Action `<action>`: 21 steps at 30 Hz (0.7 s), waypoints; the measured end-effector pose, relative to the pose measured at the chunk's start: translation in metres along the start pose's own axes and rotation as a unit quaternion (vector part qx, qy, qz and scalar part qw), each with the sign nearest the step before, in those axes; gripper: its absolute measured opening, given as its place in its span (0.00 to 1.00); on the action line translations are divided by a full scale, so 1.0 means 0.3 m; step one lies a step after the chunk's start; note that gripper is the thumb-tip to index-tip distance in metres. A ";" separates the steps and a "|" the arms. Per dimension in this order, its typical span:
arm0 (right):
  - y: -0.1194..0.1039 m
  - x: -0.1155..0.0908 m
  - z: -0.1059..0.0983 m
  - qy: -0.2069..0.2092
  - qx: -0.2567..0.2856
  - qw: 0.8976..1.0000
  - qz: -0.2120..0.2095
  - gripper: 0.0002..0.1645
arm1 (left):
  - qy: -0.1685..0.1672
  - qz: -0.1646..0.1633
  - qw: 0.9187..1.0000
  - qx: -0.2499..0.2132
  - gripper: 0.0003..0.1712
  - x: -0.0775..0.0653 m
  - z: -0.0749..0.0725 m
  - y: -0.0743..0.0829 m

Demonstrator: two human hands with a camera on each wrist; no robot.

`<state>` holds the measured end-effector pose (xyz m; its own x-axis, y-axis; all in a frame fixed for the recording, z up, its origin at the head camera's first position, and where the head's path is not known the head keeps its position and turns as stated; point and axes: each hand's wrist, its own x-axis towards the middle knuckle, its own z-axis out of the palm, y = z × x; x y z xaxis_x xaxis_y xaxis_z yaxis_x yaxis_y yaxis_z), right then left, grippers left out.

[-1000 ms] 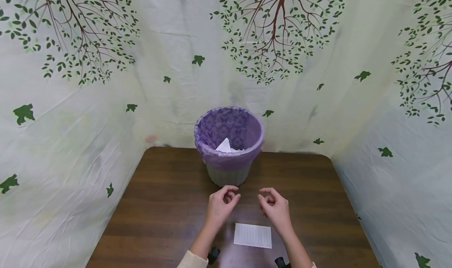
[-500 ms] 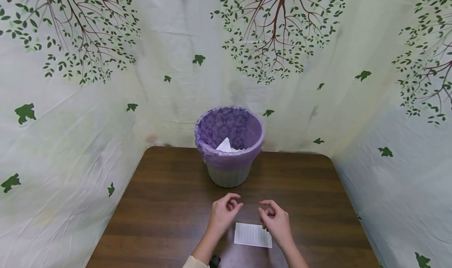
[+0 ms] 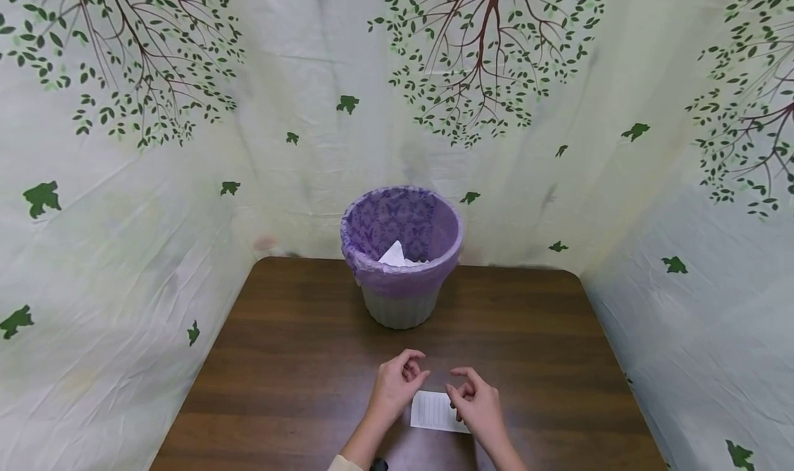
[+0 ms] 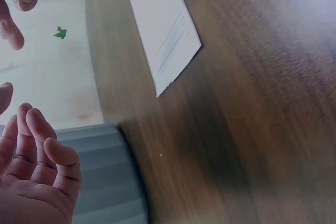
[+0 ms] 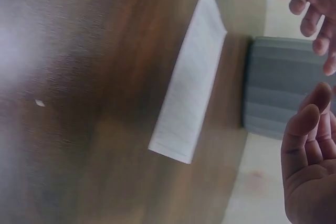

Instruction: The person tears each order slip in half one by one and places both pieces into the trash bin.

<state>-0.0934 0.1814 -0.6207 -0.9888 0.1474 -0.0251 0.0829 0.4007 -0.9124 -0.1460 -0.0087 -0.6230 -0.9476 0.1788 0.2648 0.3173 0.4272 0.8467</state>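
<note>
A lined white sheet of paper (image 3: 431, 412) lies flat on the brown wooden table, partly covered by my right hand in the head view. Above its left side hovers my left hand (image 3: 397, 385), fingers loosely bent and holding nothing. My right hand (image 3: 477, 402) hangs over the paper's right side, also with nothing between its relaxed fingers. Both wrist views show the paper (image 4: 165, 32) apart from the fingers. Behind the hands stands a grey bin (image 3: 400, 309) lined with a purple bag (image 3: 403, 278); white paper (image 3: 393, 254) pokes up inside it.
The wooden table (image 3: 279, 361) has rounded far corners. A pale cloth (image 3: 298, 202) printed with trees and green leaves surrounds it on three sides. A tiny white scrap (image 5: 40, 103) lies on the table in the right wrist view.
Both hands have drawn back from the bin toward the person and over the lined paper. The right hand now covers part of the sheet. The bin and paper stay put.
</note>
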 end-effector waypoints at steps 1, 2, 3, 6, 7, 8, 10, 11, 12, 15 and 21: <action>0.008 -0.001 0.002 0.000 0.001 1.000 0.004 0.16 | -0.002 0.002 1.000 0.002 0.14 -0.002 0.004 -0.002; 0.017 -0.003 0.003 -0.001 0.002 1.000 0.007 0.16 | -0.004 0.006 1.000 0.003 0.14 -0.005 0.008 -0.004; 0.026 -0.004 0.004 -0.002 0.004 1.000 0.010 0.17 | -0.005 0.010 1.000 0.005 0.14 -0.008 0.013 -0.005; 0.059 -0.009 0.007 -0.006 0.001 1.000 0.022 0.19 | -0.010 0.017 1.000 0.016 0.15 -0.018 0.026 -0.010; 0.069 -0.011 0.008 -0.007 -0.002 1.000 0.024 0.19 | -0.013 0.017 1.000 0.022 0.15 -0.022 0.030 -0.012; 0.080 -0.013 0.008 -0.008 -0.003 1.000 0.025 0.20 | -0.016 0.016 0.999 0.026 0.15 -0.025 0.035 -0.014; 0.099 -0.017 0.009 -0.009 -0.004 1.000 0.024 0.21 | -0.024 0.011 0.999 0.032 0.16 -0.032 0.044 -0.018; 0.108 -0.018 0.009 -0.011 -0.006 1.000 0.025 0.21 | -0.029 0.008 0.999 0.032 0.16 -0.035 0.047 -0.019; 0.116 -0.020 0.009 -0.011 -0.005 1.000 0.025 0.21 | -0.032 0.007 0.999 0.032 0.16 -0.039 0.050 -0.021; 0.138 -0.022 0.011 -0.015 -0.007 1.000 0.025 0.21 | -0.041 0.007 0.999 0.031 0.17 -0.047 0.060 -0.027; 0.175 -0.027 0.017 -0.035 -0.011 0.999 0.029 0.25 | -0.055 0.000 0.998 0.036 0.19 -0.067 0.084 -0.039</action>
<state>-0.0815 0.1967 -0.6703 -0.9883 0.1088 -0.1073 0.1431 0.4127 -0.8995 -0.1296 0.0052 -0.6498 -0.9389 0.2731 0.2093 0.3229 0.4894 0.8100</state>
